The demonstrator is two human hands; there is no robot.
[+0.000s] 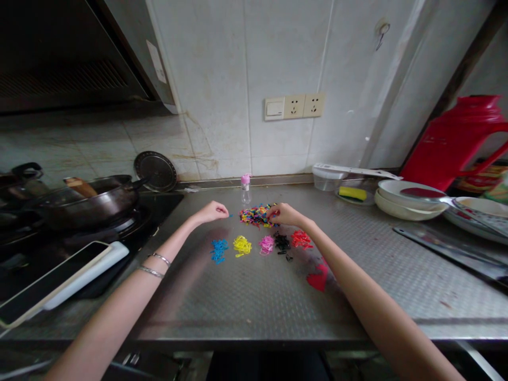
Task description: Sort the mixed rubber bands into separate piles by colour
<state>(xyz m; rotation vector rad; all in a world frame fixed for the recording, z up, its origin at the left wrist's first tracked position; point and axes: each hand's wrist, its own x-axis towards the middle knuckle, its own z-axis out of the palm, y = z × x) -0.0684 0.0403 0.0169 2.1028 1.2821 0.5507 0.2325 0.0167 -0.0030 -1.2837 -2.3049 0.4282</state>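
Grip of the left hand (214, 211) pinched a small blue plastic bit (230, 215) left of the many-coloured plastic heap (254, 216); the right hand (284, 214) was at its edge, grip unclear.

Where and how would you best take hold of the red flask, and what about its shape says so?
Probably by the handle of the flask, from the right: its loop juts out on that side, while the bowls crowd the front.
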